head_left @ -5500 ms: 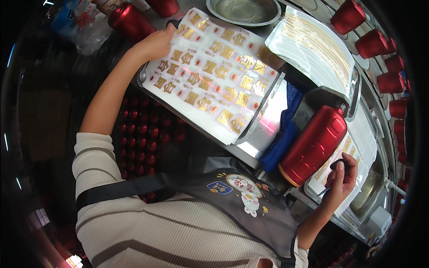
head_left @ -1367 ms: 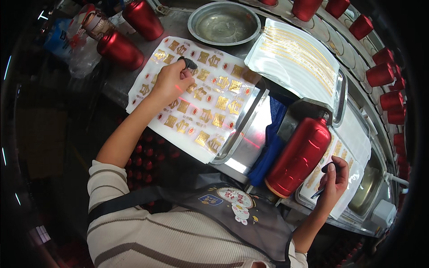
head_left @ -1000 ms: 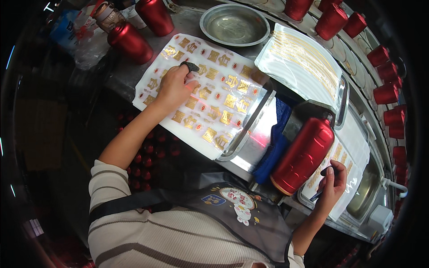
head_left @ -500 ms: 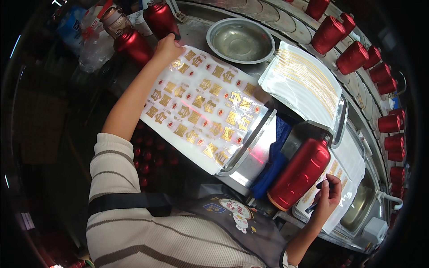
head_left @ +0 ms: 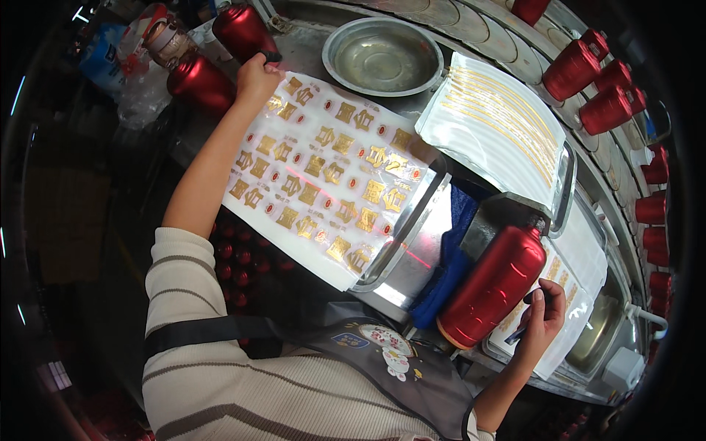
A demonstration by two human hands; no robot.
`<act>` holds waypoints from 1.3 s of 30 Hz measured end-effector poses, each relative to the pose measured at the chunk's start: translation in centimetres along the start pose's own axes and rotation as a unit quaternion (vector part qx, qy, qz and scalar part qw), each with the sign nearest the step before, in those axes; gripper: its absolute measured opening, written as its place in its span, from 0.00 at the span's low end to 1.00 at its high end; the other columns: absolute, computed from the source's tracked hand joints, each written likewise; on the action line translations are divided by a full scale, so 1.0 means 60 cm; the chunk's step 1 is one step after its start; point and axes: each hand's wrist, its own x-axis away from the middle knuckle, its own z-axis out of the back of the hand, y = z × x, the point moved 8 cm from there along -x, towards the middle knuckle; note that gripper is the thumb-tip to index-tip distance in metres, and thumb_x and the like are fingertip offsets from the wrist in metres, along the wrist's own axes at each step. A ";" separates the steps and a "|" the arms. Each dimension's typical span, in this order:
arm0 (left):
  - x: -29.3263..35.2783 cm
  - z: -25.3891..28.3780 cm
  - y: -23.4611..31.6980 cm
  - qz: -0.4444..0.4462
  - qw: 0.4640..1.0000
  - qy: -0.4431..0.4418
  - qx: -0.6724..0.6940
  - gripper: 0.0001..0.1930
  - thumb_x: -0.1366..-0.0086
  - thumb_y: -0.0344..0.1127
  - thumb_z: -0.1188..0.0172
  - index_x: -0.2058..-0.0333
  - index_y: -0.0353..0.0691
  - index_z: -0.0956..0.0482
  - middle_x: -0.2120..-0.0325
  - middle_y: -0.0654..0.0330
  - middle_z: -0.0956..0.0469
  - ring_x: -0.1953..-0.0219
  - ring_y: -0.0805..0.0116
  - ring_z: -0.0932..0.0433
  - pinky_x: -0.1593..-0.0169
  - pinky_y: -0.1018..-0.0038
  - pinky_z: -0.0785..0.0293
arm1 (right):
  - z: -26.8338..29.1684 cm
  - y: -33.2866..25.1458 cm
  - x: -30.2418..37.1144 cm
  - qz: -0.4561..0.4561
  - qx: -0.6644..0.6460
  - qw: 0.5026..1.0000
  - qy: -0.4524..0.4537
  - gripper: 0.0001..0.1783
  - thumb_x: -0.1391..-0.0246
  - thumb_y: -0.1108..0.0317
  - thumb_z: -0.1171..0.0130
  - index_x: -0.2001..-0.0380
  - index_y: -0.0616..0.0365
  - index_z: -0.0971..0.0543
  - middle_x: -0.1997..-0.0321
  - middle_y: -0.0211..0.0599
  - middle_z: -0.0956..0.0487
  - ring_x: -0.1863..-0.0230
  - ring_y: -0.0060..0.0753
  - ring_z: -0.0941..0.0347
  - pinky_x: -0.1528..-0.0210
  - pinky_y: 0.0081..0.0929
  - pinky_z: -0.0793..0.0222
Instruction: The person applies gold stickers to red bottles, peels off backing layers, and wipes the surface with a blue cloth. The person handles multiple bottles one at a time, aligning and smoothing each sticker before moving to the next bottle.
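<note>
My left hand [head_left: 259,79] is closed at the upper left corner of a white sheet [head_left: 316,158] printed with gold and red decals, apparently pinching it. A black cover shows on one fingertip, close to a red bottle [head_left: 246,35]. Beneath its near right edge the sheet lies on a metal tray [head_left: 401,246]. A large red bottle [head_left: 500,283] leans diagonally in front of me, against a dark metal support [head_left: 507,220]. Right of this bottle, my right hand [head_left: 543,317] has its fingers curled together. Something dark shows at its fingertips, too small to make out.
A metal basin [head_left: 382,62] stands beyond the sheet. To its right lies a stack of white sheets with gold bands [head_left: 500,121]. A blue cloth [head_left: 445,268] lies beside the large bottle. Red bottles [head_left: 572,70] stand on a curved conveyor [head_left: 471,26]. A sink [head_left: 592,334] is at right.
The view has shifted slightly. The red bottles on the conveyor have moved along to the right and nearer. My hands keep nearly the same places by the sheet and the large bottle.
</note>
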 end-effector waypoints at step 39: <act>-0.071 -0.180 0.257 -0.179 0.961 -0.052 -0.202 0.09 0.45 0.32 0.41 0.65 0.35 0.22 0.66 0.43 0.18 0.61 0.42 0.19 0.57 0.55 0.24 | 0.019 -0.008 0.023 -0.012 -0.025 0.999 0.029 0.10 0.41 0.73 0.41 0.57 0.62 0.23 0.67 0.27 0.25 0.67 0.16 0.31 0.63 0.14 0.36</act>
